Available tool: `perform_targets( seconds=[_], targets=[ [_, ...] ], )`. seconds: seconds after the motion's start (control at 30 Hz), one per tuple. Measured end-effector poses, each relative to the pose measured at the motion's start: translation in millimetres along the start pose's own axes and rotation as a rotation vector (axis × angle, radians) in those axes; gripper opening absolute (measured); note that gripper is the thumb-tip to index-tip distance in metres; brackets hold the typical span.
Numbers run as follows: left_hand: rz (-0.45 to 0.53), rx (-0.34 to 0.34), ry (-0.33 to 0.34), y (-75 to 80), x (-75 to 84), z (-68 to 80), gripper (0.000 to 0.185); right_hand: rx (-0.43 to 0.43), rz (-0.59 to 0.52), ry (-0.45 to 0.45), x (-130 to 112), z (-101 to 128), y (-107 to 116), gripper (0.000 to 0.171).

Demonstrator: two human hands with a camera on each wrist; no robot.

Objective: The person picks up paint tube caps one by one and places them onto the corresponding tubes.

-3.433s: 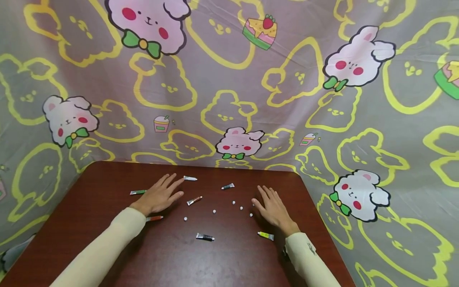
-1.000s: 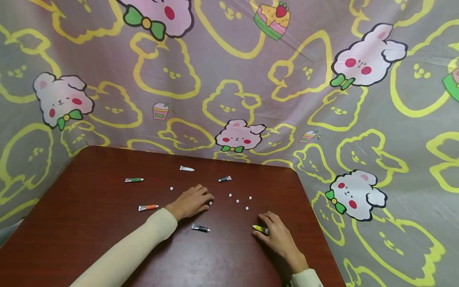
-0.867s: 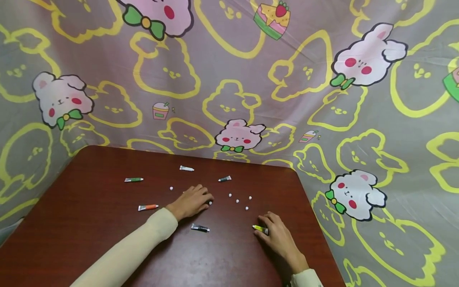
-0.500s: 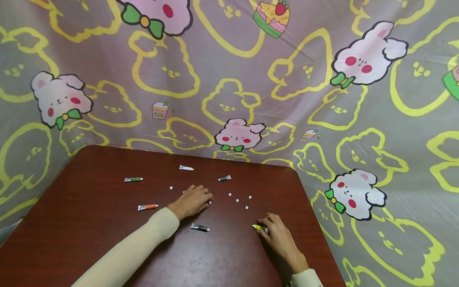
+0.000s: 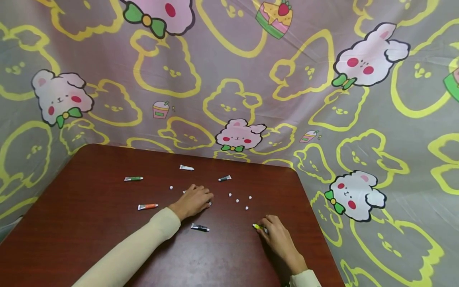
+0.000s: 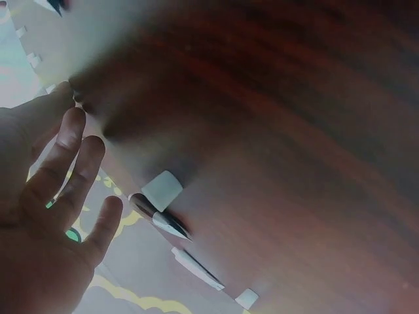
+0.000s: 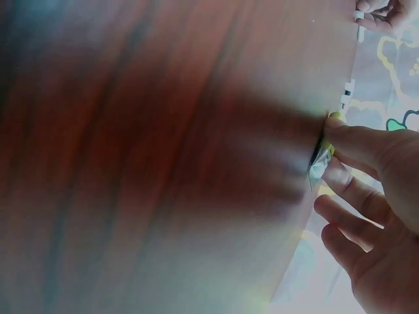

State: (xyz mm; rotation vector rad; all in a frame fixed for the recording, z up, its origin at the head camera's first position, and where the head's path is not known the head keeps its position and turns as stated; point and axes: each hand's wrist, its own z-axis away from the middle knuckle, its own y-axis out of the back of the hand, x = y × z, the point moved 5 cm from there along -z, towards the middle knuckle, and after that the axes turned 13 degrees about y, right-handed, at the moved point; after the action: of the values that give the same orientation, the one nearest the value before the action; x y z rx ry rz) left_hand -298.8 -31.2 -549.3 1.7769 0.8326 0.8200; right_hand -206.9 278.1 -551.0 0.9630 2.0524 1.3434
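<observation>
In the head view my right hand (image 5: pixel 279 237) pinches a small yellow paint tube (image 5: pixel 259 227) low over the table. The right wrist view shows thumb and index finger on this tube (image 7: pixel 325 152), its crimped silver end pointing down, the other fingers loosely bent. Left of centre, my left hand (image 5: pixel 193 201) has thumb and forefinger pinched at a small white cap (image 5: pixel 210 203) on the table. In the left wrist view the thumb and index tips of the left hand (image 6: pixel 59 157) meet. A brown tube (image 5: pixel 184 192) is mostly hidden behind the left hand.
Around the hands lie a green tube (image 5: pixel 133 179), an orange tube (image 5: pixel 148 206), a black tube (image 5: pixel 200 227), a white tube (image 5: pixel 186 168) and a dark teal tube (image 5: pixel 224 178). Several loose white caps (image 5: pixel 237 201) sit between the hands. A patterned curtain (image 5: pixel 236 95) hangs behind the table (image 5: pixel 89 223).
Since the earliest frame, my left hand has come right and nearer to a cap, and my right hand has drawn back and taken the yellow tube. Over the last second both hands stay almost still.
</observation>
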Motion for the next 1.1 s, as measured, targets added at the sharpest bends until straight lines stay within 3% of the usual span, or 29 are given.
perform_targets(
  seconds=[0.3, 0.67, 1.1],
  targets=[
    [-0.001, -0.009, 0.009, 1.5, 1.8, 2.2, 0.014, 0.028, 0.035, 0.013, -3.6, 3.5, 0.4, 0.025],
    [0.087, 0.070, 0.034, 13.9, 4.3, 0.1, 0.007, 0.053, 0.042, 0.025, -8.7, -4.5, 7.4, 0.025],
    [0.157, 0.064, 0.046, 23.8, 11.3, 6.9, 0.014, 0.124, 0.068, 0.156, -27.3, -24.6, 24.7, 0.029]
  ],
)
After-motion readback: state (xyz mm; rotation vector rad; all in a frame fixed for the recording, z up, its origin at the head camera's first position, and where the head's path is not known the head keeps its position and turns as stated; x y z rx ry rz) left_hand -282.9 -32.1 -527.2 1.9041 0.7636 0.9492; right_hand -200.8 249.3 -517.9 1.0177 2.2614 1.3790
